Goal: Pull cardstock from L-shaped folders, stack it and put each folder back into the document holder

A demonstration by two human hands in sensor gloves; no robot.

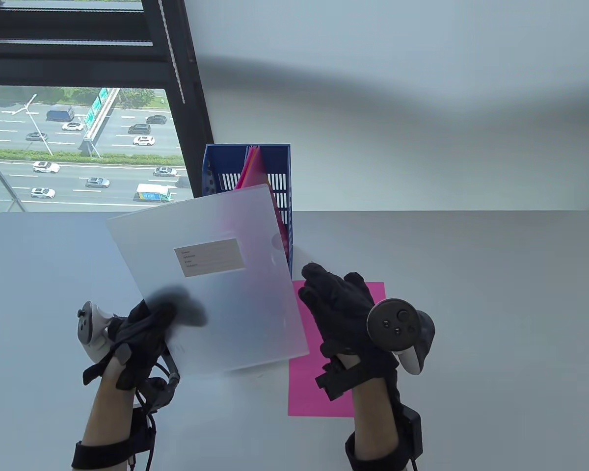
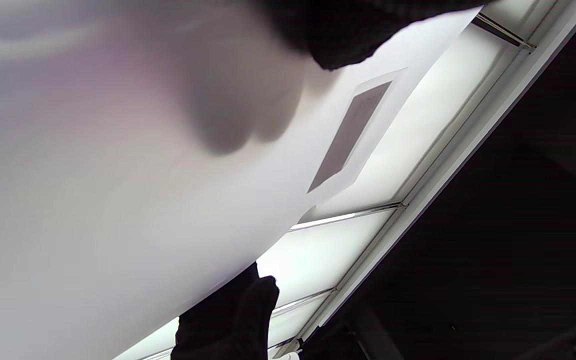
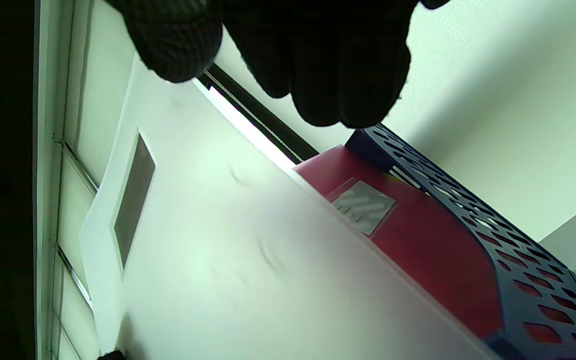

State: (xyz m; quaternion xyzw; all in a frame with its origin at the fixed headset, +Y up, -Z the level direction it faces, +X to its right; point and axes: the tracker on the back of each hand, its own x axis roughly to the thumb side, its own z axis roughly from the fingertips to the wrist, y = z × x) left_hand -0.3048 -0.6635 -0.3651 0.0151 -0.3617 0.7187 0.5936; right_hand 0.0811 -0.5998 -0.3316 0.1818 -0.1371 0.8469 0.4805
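Note:
My left hand [image 1: 147, 324] pinches the lower left corner of a frosted, translucent L-shaped folder [image 1: 211, 274] and holds it tilted above the table; its fingers show as a dark shadow through the plastic. The folder [image 2: 118, 175] fills the left wrist view and bears a label [image 1: 209, 257]. A pink cardstock sheet [image 1: 319, 387] lies flat on the table, and my right hand [image 1: 338, 304] rests on it with fingers spread. Behind stands the blue document holder [image 1: 280, 196] with pink and red folders [image 3: 418, 240] inside. The empty folder [image 3: 218, 260] passes close by my right hand's fingers [image 3: 318, 65].
The white table [image 1: 471, 294] meets a white wall at the back. A window [image 1: 78, 147] with a dark frame is at the back left, showing a road far below.

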